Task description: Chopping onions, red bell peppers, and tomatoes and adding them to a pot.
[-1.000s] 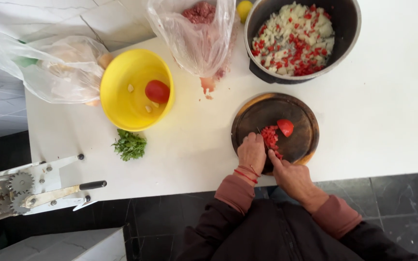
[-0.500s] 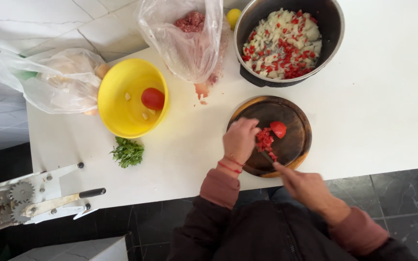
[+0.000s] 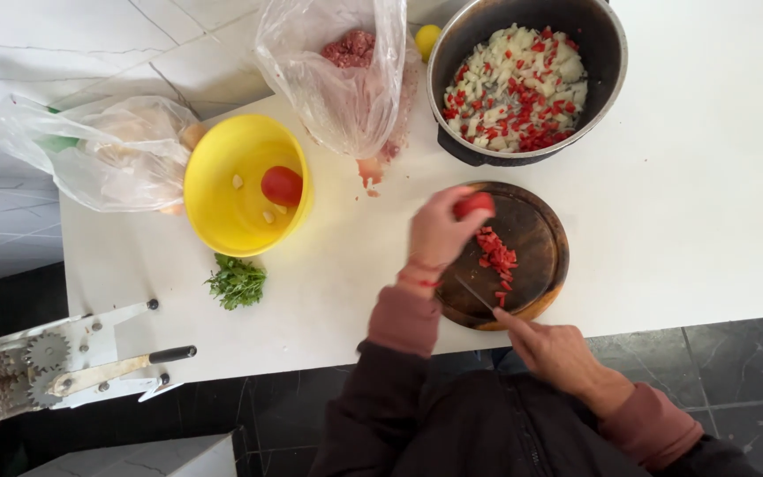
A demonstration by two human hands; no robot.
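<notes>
knife [image 3: 474,294] blade angled up-left, right hand [image 3: 558,349] gripping

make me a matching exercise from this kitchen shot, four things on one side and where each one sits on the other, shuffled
Things:
1. whole tomato
2. diced tomato pile
3. chopped onion and tomato mix
4. sprig of green herbs

Places:
A. in the dark metal pot
B. on the bare white table, just below the bowl
C. on the round wooden board
D. in the yellow bowl

Pairs: 1-D, 2-C, 3-A, 4-B
</notes>
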